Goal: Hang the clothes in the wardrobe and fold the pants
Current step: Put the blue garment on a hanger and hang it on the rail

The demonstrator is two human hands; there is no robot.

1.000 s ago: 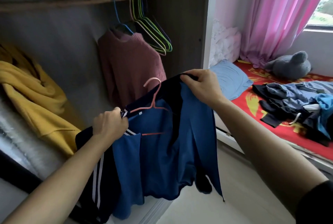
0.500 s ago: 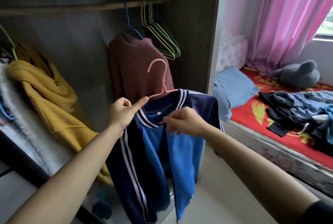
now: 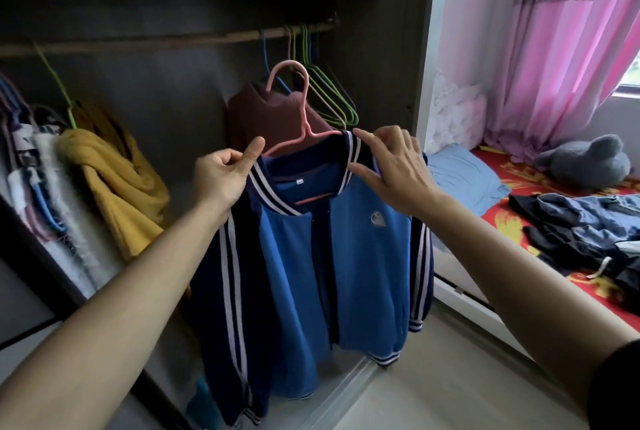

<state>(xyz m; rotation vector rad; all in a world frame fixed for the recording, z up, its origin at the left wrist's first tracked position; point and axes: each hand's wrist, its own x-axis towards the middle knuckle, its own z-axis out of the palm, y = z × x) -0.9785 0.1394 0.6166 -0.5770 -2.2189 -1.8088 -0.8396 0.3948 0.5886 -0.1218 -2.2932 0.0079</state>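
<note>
Above and left of the left hand [image 3: 221, 180], the wardrobe rod [image 3: 156, 42] runs bare; just beyond the right hand [image 3: 391, 170], a maroon sweater [image 3: 249, 118] and empty hangers [image 3: 334, 98] crowd its right end.

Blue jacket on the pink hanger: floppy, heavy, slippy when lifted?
Likely floppy: the blue jacket hangs in soft folds, sleeves dangling. Probably light: the thin pink hanger shows no visible bend. Might slip sideways; left hand and right hand both pinch its collar on the hanger.

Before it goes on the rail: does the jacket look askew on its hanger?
Yes. The blue jacket sits unevenly on the pink hanger: front open, the panel below the left hand hanging lower than the one below the right hand. Both hands pinch its collar.
</note>
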